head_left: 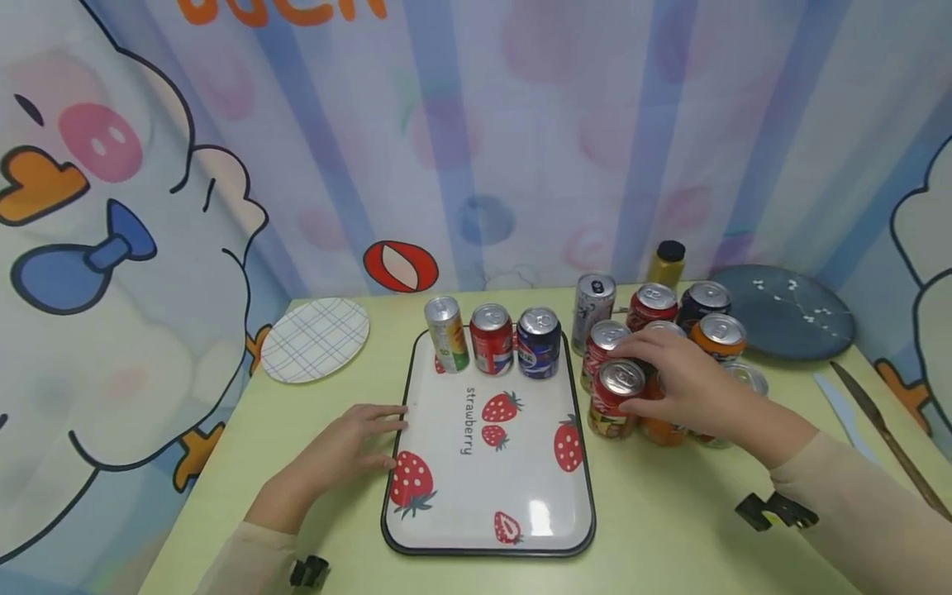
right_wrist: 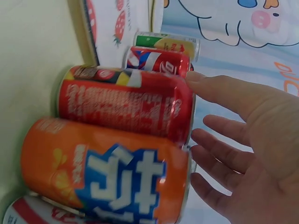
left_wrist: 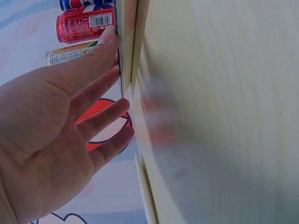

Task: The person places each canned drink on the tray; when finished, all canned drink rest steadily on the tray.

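Red can (head_left: 608, 404), silver-topped, upright

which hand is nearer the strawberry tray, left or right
Left. The left hand is at the left rim of the strawberry tray; the right hand is off beyond its right edge, by a red can.

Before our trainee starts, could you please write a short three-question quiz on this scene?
1. How many cans stand on the tray?
2. True or false: the left hand is at the tray's edge and holds no can.
3. In the head view, which lies to the left of the tray: A, the checked plate; B, the dark plate; C, the brown-handled knife?

Key: 1, three; 2, true; 3, A.
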The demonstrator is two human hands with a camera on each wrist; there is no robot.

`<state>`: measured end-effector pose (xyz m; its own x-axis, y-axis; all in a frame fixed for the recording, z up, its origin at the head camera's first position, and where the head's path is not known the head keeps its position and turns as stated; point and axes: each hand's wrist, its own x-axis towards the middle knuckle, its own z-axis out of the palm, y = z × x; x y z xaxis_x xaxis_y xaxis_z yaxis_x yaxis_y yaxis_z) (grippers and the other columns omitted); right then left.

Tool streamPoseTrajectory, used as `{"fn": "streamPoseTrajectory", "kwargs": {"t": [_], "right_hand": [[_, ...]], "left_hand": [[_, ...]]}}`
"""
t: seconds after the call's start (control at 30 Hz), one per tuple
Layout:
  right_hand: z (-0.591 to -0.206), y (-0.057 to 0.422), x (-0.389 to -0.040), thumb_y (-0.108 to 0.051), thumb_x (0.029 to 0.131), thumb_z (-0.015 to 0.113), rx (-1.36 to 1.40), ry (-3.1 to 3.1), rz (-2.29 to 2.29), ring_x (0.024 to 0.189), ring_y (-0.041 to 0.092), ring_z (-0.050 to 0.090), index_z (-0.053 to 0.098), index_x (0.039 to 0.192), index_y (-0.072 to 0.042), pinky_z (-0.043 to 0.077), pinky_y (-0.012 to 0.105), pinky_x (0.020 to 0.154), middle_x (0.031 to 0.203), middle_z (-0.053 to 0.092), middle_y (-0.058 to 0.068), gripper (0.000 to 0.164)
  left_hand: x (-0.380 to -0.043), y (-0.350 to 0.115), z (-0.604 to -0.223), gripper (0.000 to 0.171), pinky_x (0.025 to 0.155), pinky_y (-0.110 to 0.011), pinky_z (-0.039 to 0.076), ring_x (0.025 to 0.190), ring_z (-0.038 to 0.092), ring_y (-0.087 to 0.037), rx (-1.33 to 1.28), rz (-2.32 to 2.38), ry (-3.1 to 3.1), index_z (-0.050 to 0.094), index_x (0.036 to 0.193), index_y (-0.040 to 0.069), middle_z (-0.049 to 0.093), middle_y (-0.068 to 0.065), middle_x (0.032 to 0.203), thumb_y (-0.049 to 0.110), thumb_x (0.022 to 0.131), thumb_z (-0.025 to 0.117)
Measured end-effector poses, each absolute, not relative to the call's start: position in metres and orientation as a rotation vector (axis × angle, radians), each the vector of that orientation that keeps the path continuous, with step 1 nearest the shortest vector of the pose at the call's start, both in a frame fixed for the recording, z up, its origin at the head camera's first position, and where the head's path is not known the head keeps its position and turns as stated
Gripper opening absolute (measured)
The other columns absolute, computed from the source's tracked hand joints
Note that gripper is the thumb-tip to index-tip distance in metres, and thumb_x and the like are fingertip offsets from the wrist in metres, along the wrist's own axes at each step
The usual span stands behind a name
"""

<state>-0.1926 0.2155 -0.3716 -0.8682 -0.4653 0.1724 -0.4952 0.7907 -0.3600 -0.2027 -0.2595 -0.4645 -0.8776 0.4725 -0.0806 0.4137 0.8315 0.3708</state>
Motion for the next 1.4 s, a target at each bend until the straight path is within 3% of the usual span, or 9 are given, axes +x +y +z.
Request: {"fn": "streamPoseTrajectory", "kwargs": {"t": [0.33,0.73,0.93,1.17,1.4], "right_hand": [[-0.381,0.22,-0.194,-0.027,0.079,0.092,0.764,-2.956,0.585,0.127,0.041,0.059,0.064,0.136,-0.004,0.054,0.06,0.101,0.139,0.06,0.02,0.068],[-0.389,0.221,-0.199,-0.025,0.07,0.096,0.748,-2.92,0.713,0.104,0.025,0.069,0.067,0.12,-0.006,0.062,0.05,0.089,0.114,0.072,0.007,0.061],[-0.386,0.218,-0.195,-0.027,0.067,0.097,0.689,-2.882,0.766,0.103,0.024,0.068,0.065,0.121,-0.007,0.063,0.049,0.086,0.114,0.071,0.007,0.066],[-0.383,0.186,-0.195,-0.025,0.066,0.097,0.757,-2.757,0.919,0.094,0.016,0.066,0.064,0.121,-0.013,0.06,0.035,0.079,0.11,0.07,-0.001,0.065],[-0.39,0.135,-0.206,-0.025,0.065,0.097,0.765,-2.675,1.016,0.098,0.017,0.065,0.067,0.12,-0.013,0.058,0.039,0.082,0.113,0.071,0.001,0.064]], "left_hand": [[-0.201,-0.259,-0.464,0.058,0.119,-0.057,0.04,0.144,0.046,-0.034,0.663,0.544,2.836,0.069,0.137,0.017,0.055,-0.001,0.154,0.028,0.084,0.086],[-0.2,-0.258,-0.465,0.058,0.119,-0.056,0.041,0.145,0.046,-0.033,0.675,0.555,2.831,0.069,0.137,0.016,0.055,-0.001,0.155,0.028,0.084,0.086],[-0.2,-0.257,-0.465,0.056,0.119,-0.057,0.04,0.146,0.045,-0.033,0.655,0.566,2.809,0.069,0.137,0.017,0.054,0.0,0.156,0.028,0.085,0.086],[-0.201,-0.26,-0.463,0.056,0.119,-0.057,0.04,0.145,0.045,-0.033,0.657,0.552,2.821,0.069,0.136,0.016,0.054,0.0,0.155,0.028,0.084,0.086],[-0.201,-0.258,-0.463,0.056,0.119,-0.057,0.041,0.146,0.044,-0.033,0.63,0.557,2.818,0.07,0.136,0.019,0.053,0.0,0.155,0.029,0.084,0.086]]}}
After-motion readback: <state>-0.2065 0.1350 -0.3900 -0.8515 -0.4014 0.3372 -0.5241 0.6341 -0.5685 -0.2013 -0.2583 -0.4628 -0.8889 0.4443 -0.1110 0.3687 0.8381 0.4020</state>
